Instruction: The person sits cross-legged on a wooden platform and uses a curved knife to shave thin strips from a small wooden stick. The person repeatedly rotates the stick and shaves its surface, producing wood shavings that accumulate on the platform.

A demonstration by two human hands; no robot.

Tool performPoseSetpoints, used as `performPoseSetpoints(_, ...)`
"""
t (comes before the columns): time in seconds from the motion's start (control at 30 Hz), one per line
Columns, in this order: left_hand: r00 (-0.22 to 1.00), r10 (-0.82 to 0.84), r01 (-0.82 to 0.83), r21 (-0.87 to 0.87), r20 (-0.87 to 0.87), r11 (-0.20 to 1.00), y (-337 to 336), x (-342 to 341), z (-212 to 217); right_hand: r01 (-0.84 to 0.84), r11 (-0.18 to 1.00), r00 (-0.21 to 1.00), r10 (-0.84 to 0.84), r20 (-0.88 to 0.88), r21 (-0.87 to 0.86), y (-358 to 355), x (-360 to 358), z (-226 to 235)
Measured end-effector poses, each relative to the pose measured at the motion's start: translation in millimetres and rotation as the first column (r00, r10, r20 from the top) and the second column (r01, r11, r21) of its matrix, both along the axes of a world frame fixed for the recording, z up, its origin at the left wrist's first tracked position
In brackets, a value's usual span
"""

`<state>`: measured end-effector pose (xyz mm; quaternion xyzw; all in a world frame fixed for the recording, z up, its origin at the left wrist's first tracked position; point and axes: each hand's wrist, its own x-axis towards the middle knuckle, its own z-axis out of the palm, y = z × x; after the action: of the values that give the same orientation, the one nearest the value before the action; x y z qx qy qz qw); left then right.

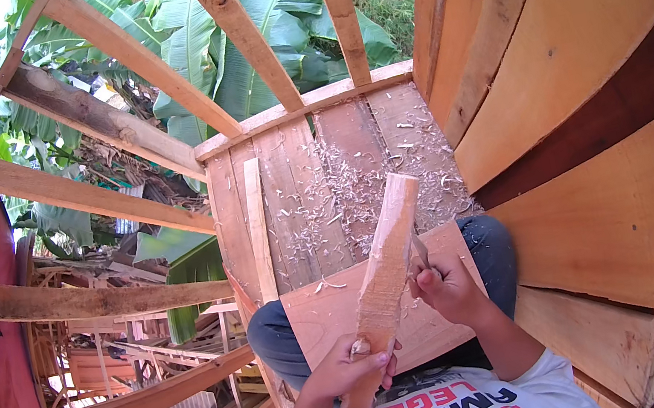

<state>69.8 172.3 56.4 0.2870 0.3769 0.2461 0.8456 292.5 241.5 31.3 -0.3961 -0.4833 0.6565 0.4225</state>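
A long, pale piece of wood (383,281) with rough-cut faces slants up and away from my body. My left hand (356,365) is closed round its narrower lower part. In my right hand (450,294) is a small knife (420,250), its blade pointing up beside the right edge of the wood. Whether the blade touches the wood I cannot tell. Across my lap, under the wood, lies a flat light-brown board (320,317). The knife's handle is mostly hidden in my fingers.
Curled wood shavings (348,174) litter the plank floor (284,228) ahead. A loose wooden strip (257,216) lies at the left of it. Slatted wooden railing (111,205) runs along the left and far sides, with banana leaves (247,36) beyond. A plank wall (603,201) rises on the right.
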Motion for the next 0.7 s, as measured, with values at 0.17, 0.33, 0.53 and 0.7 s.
performPoseSetpoints(0.17,0.975,0.088,-0.077,0.066,-0.204,0.995,2.4,-0.4,18.9,-0.081,0.9,0.739,-0.235,0.632,0.429,15.9,32.9,12.4)
performPoseSetpoints(0.33,0.919,0.097,-0.075,0.072,-0.383,0.995,-5.7,6.4,35.3,-0.142,0.792,0.554,-0.433,0.71,0.594,25.2,38.3,15.6)
performPoseSetpoints(0.53,0.897,0.078,-0.052,0.071,-0.435,0.996,-25.1,5.0,41.0,-0.172,0.715,0.524,-0.516,0.677,0.678,35.8,37.9,15.8)
performPoseSetpoints(0.7,0.871,0.138,-0.087,0.128,-0.472,0.988,-29.4,1.3,35.2,-0.163,0.692,0.461,-0.577,0.674,0.704,43.1,28.1,12.4)
